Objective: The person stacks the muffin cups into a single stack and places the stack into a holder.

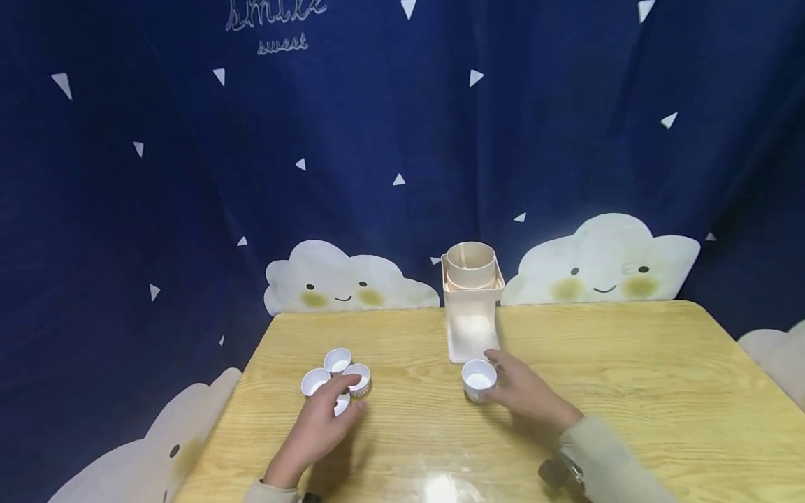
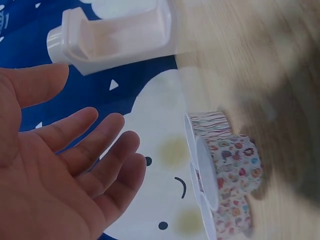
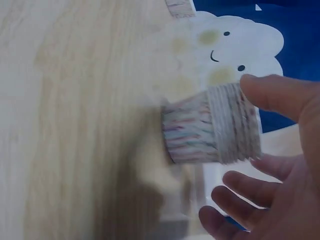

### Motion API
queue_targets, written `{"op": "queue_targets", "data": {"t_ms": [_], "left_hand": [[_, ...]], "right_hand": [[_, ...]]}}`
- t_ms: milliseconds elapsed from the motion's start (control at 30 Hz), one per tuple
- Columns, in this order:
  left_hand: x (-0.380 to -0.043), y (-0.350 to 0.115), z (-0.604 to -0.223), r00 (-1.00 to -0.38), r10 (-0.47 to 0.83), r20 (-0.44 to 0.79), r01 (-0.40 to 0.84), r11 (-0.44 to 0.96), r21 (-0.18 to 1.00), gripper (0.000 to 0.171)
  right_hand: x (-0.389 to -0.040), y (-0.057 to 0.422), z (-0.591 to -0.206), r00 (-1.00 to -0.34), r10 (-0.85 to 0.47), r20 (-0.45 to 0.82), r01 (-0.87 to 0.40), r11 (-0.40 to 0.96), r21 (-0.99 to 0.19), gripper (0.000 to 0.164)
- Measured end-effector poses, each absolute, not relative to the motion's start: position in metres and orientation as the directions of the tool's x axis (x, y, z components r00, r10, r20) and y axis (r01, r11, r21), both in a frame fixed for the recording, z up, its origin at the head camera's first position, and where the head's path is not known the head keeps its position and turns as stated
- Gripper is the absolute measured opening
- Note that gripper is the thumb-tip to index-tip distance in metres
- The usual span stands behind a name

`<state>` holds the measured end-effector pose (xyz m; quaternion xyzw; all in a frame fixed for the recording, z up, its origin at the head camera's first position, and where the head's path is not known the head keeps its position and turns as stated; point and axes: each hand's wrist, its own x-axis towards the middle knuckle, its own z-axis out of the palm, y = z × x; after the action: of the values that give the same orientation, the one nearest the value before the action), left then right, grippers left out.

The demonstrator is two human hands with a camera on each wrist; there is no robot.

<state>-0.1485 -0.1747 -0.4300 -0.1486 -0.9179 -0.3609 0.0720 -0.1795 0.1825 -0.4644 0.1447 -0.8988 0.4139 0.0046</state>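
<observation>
My right hand [image 1: 525,395] pinches a stack of nested paper baking cups [image 3: 200,127] at its rim, thumb on one side and index finger on the other. The cups are white inside with coloured streaks outside, and their ribbed rims overlap. Its other fingers stay loose. My left hand [image 1: 321,423] hovers with spread, relaxed fingers over several paper baking cups [image 1: 337,360] on the left of the table, holding nothing. In the left wrist view these patterned cups [image 2: 232,167] stand close together, apart from the fingers.
Just behind the right-hand cups stands a cream plastic holder [image 1: 472,314] with a round tube on top and a tray-like base. The wooden table [image 1: 597,363] meets a dark blue curtain [image 1: 377,126] with white clouds along its back edge.
</observation>
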Motion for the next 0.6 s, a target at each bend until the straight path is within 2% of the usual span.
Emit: {"op": "queue_targets", "data": {"t_ms": [133, 300, 500, 600], "left_hand": [[-0.145, -0.177, -0.432, -0.945, 0.214, 0.248, 0.326, 0.688, 0.649, 0.035], [-0.141, -0.179, -0.433, -0.946, 0.201, 0.256, 0.323, 0.672, 0.667, 0.034], [-0.139, -0.184, -0.434, -0.960, 0.163, 0.226, 0.277, 0.649, 0.709, 0.034], [-0.139, -0.187, -0.435, -0.954, 0.145, 0.263, 0.291, 0.662, 0.690, 0.034]], "right_hand": [[-0.182, 0.176, -0.472, -0.971, -0.207, 0.123, -0.227, 0.612, -0.758, 0.081], [-0.182, 0.173, -0.476, -0.987, -0.140, 0.075, -0.147, 0.621, -0.770, 0.071], [-0.181, 0.172, -0.476, -0.988, -0.115, 0.107, -0.156, 0.621, -0.768, 0.063], [-0.182, 0.171, -0.478, -0.990, -0.106, 0.097, -0.142, 0.616, -0.775, 0.062]]}}
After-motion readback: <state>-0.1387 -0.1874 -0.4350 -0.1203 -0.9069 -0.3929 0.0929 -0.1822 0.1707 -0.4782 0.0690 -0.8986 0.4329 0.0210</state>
